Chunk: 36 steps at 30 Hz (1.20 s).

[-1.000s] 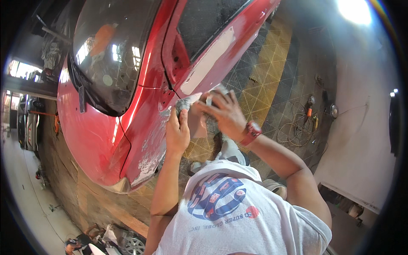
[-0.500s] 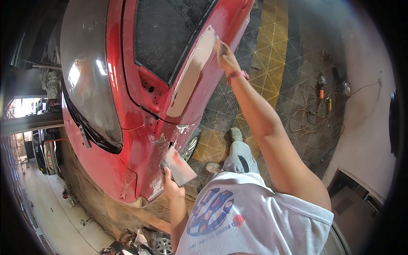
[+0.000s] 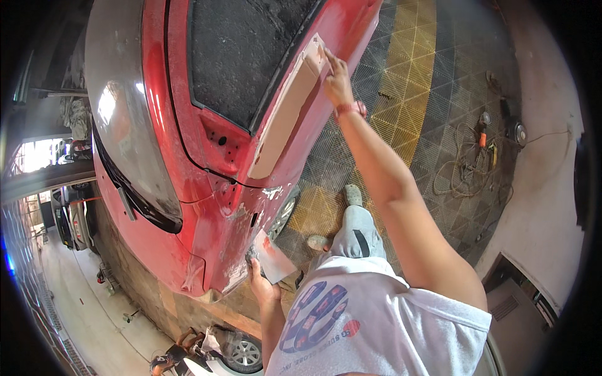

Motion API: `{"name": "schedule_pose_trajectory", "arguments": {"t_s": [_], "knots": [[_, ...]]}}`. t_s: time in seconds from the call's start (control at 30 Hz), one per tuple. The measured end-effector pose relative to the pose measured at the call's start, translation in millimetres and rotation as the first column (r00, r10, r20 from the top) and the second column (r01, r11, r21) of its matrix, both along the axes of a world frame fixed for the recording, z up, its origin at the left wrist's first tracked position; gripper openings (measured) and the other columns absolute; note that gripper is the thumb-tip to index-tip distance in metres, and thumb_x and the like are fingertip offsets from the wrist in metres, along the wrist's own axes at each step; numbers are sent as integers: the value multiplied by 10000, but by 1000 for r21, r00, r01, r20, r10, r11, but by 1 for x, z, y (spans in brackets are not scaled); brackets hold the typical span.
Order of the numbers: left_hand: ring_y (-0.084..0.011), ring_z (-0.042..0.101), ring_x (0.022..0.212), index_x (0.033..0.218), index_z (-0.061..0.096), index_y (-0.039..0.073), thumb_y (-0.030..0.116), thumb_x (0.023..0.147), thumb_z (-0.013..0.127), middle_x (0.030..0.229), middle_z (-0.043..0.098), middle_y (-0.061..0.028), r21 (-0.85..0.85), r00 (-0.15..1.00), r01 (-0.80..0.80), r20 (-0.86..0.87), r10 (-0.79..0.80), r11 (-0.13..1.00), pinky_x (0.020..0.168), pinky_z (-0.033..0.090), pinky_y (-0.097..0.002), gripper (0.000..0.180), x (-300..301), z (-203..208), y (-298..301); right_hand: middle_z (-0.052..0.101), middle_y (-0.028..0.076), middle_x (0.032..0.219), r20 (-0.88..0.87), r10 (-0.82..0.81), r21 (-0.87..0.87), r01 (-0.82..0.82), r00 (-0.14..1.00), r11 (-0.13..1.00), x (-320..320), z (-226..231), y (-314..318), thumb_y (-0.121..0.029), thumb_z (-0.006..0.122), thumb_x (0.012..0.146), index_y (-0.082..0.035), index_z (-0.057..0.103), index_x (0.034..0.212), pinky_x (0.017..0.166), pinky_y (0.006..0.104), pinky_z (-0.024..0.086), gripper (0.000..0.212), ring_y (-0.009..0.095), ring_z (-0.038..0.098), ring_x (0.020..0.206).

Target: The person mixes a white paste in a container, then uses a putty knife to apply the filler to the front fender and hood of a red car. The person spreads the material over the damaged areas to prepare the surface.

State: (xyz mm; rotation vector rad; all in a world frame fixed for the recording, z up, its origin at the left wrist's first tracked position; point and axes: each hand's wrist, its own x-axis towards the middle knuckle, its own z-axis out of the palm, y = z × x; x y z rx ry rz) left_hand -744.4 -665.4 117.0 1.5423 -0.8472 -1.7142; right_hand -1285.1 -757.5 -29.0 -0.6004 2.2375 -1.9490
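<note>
A red car (image 3: 188,156) with a sanded fender fills the left and middle of the head view. A long beige strip of filler (image 3: 285,116) runs along the edge of its door. My right hand (image 3: 337,78) reaches far out and presses a small sanding block or pad (image 3: 315,55) against the top end of that strip. My left hand (image 3: 260,282) is low by the front fender and holds a flat white board (image 3: 273,255) with a red smear on it. I wear a white printed shirt and a pink wristband (image 3: 350,109).
The floor is black and yellow grid tile (image 3: 401,81). A tangle of cord and tools (image 3: 480,156) lies to the right, near a pale wall. A wheel (image 3: 241,354) and clutter lie at the bottom. Another vehicle (image 3: 72,216) stands far left.
Both hands were together at the fender a second ago. My right hand has since stretched out along the door strip, and my left hand has dropped low with the white board.
</note>
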Motion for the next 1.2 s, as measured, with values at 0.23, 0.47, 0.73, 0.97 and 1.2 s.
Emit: {"name": "schedule_pose_trajectory", "arguments": {"t_s": [0.23,0.47,0.73,0.97,1.2], "knots": [[-273,634,1316,1592,467,32,223,1176,514,1484,607,-135,41,998,-8,69,5,999,1069,564,-422,460,5,-3,3,518,143,1542,-14,-85,109,86,996,990,-30,7,-24,56,538,910,-354,572,1576,1183,470,499,783,375,579,1411],[-271,635,1315,1593,472,47,231,1177,509,1494,603,-126,70,997,-45,60,41,997,1085,553,-425,457,20,-5,3,483,125,1597,-26,-90,162,93,996,982,25,13,-26,74,585,896,-370,542,1595,1150,476,545,829,395,586,1413],[-273,610,1344,1592,463,29,264,1155,558,1501,601,-123,64,999,12,30,-14,998,1123,505,-431,506,42,-10,-7,482,98,1611,34,-70,150,65,997,987,106,20,-24,101,627,850,-349,547,1591,1118,507,574,870,443,612,1367],[-260,605,1350,1580,470,18,254,1157,562,1509,602,-124,66,1000,8,29,-10,998,1141,481,-427,493,75,-19,-9,521,121,1555,-67,-109,71,114,992,991,160,12,-26,133,637,815,-318,578,1564,1064,507,593,876,451,636,1318],[-253,609,1346,1570,485,22,246,1161,554,1500,608,-118,71,1000,-12,29,10,997,1143,481,-418,471,92,-17,-4,517,128,1537,-68,-97,63,101,993,993,212,6,-26,136,650,790,-301,578,1566,1056,529,570,893,442,620,1325]]}}
